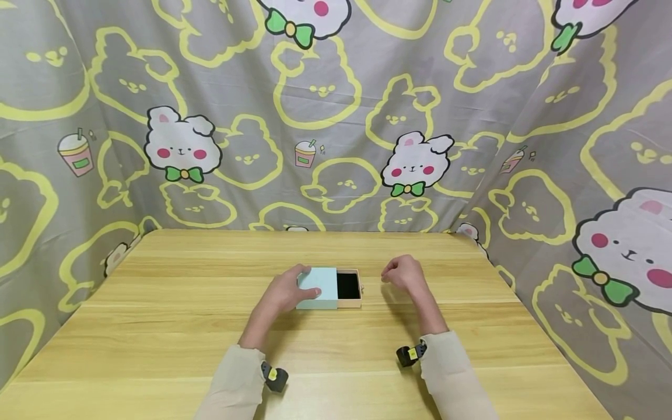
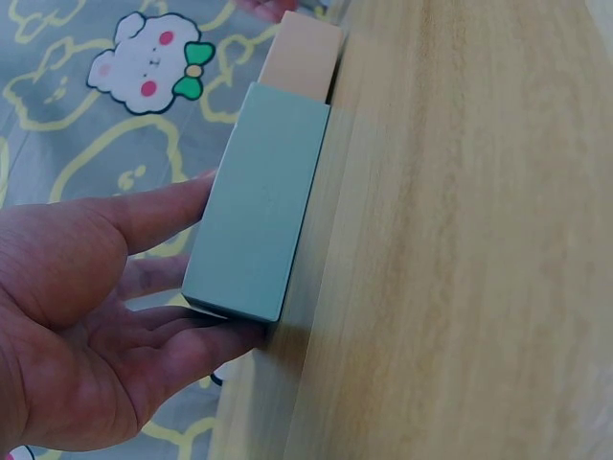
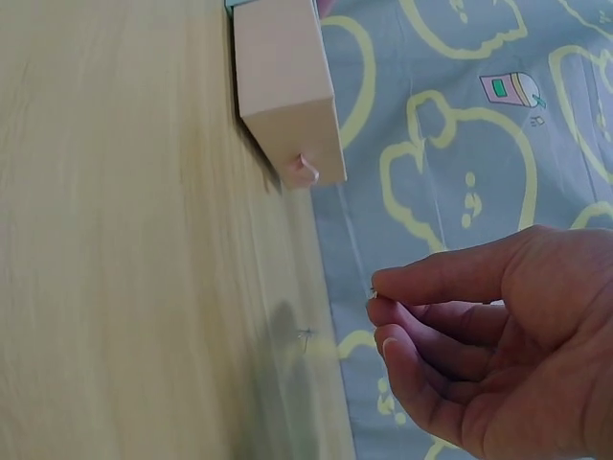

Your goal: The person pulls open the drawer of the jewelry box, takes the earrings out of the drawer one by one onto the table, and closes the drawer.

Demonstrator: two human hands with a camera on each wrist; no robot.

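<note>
A light-blue box sleeve [image 1: 319, 284] lies on the table with its pale pink drawer [image 1: 349, 303] slid partway out to the right, showing a black lining inside. My left hand [image 1: 285, 290] holds the sleeve by its left end, thumb over the top and fingers around the far side and end. To the right of the drawer, apart from it, my right hand [image 3: 488, 355] pinches a tiny shiny piece [image 3: 373, 294] between thumb and fingertips; its kind is too small to tell. A small pink ribbon pull [image 3: 303, 172] sticks out of the drawer's front.
Another tiny thin item [image 3: 305, 335] shows on the tabletop near the right hand, too small to make out. The wooden table [image 1: 173, 326] is bordered at the back and sides by a grey patterned curtain [image 1: 336, 192]. Each wrist carries a small black camera [image 1: 275, 378].
</note>
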